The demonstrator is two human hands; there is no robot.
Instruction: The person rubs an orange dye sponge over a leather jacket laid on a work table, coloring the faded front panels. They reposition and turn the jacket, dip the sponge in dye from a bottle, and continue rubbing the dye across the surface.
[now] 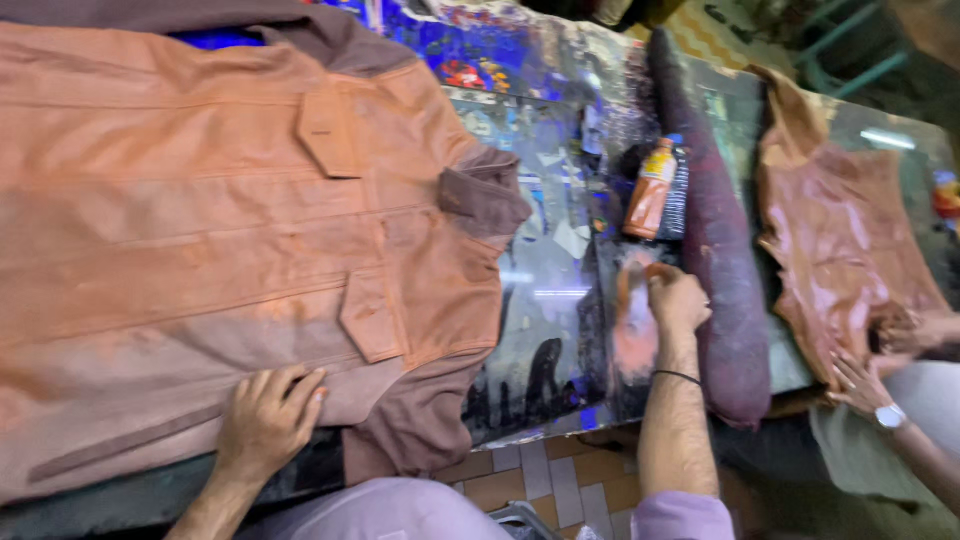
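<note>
My left hand (265, 420) lies spread flat on the jacket (220, 240), whose long axis runs left-right, collar rightward. My right hand (675, 300), closed on a pad (655, 270), rests on open table (560, 250).

A jacket (200, 230) lies spread across the left of the worktop (550, 290). Right of it stands a bottle (652, 188), with a long roll (718, 240) just beside that. Farther right lies a loose hide (835, 235), with another person's hands (865, 385) on its near edge.
</note>
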